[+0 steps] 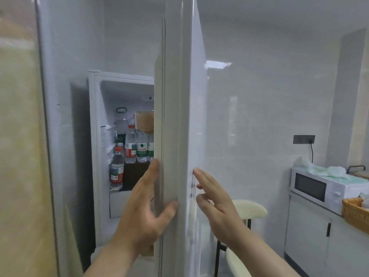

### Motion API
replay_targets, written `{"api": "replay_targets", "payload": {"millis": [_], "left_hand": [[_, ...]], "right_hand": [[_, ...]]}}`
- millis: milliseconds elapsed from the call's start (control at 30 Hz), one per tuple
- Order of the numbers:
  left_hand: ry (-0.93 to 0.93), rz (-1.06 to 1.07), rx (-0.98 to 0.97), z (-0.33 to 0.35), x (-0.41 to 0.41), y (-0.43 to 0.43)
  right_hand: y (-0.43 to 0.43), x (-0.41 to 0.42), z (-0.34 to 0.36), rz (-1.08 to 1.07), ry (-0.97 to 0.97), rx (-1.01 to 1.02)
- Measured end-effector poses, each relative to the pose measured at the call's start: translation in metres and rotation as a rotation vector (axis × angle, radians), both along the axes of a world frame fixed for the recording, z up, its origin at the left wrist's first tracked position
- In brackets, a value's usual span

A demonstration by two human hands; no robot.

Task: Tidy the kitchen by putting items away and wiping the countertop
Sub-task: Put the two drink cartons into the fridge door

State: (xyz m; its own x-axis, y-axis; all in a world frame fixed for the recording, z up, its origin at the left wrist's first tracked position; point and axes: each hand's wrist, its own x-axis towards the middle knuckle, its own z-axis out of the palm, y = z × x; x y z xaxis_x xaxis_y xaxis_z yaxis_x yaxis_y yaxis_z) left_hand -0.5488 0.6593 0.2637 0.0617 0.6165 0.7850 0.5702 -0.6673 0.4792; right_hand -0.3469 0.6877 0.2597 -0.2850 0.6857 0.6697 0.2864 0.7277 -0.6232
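A white fridge stands open, and its door (179, 96) runs edge-on down the middle of the head view. My left hand (147, 202) grips the door's edge, fingers on the inner side and thumb on the outer face. My right hand (213, 198) rests flat with spread fingers against the door's outer face, holding nothing. Inside the fridge (95, 136), several water bottles (130, 144) with red caps stand on shelves, and a beige container (144, 120) sits above them.
A white microwave (317, 188) sits on a white cabinet (307, 236) at the right, with plastic bags on top. A wicker basket (353, 212) is beside it. A cream stool (249, 210) stands behind the door. A wall socket (304, 139) hangs above.
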Motion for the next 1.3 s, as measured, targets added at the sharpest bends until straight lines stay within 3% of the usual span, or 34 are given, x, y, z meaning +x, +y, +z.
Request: {"api": "replay_targets", "payload": {"millis": [100,300,567,700,900,1000,1300], "left_hand": [[-0.031,0.017,-0.003,0.007,-0.016,-0.006],[0.087,0.233,0.208,0.025,-0.045,0.002],[0.165,0.41,0.076,0.026,-0.098,0.035],[0.118,0.511,0.033,0.033,-0.112,0.052],[0.456,0.915,0.07,0.037,-0.136,0.102],[0.573,0.895,0.186,0.043,-0.143,0.124],[0.655,0.881,0.13,0.044,-0.178,0.196]], "right_hand": [[0.012,-0.019,0.002,-0.011,-0.104,0.04],[0.036,-0.058,0.012,0.004,-0.311,0.117],[0.091,-0.095,0.037,-0.052,-0.458,0.218],[0.126,-0.115,0.045,-0.146,-0.564,0.27],[0.186,-0.142,0.041,-0.276,-0.593,0.427],[0.212,-0.148,0.046,-0.36,-0.553,0.433],[0.265,-0.161,0.06,-0.484,-0.632,0.427]]}}
